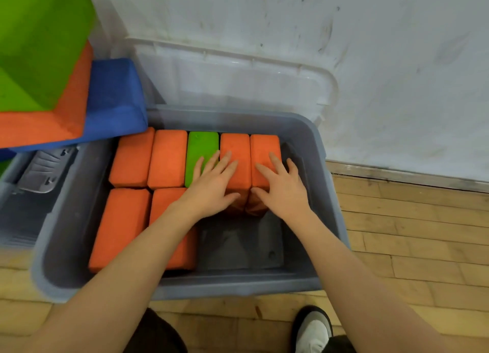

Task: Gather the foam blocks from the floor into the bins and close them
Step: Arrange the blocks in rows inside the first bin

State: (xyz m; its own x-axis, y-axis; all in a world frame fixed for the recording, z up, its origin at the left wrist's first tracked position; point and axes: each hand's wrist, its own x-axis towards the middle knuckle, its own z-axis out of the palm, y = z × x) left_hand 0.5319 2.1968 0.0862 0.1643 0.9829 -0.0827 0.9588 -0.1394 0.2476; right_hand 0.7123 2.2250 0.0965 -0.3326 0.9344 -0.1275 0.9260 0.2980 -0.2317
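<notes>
The grey bin (321,151) contained six orange foam blocks (167,158) and one green foam block (201,147). Beside it, three larger blocks were stacked: one green (39,43), one orange (50,125), one blue (113,98).

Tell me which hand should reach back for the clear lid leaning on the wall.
Probably the right hand: it lies nearer the bin's open right side, below the clear lid. The left hand sits mid-bin, pressing an orange block.
</notes>
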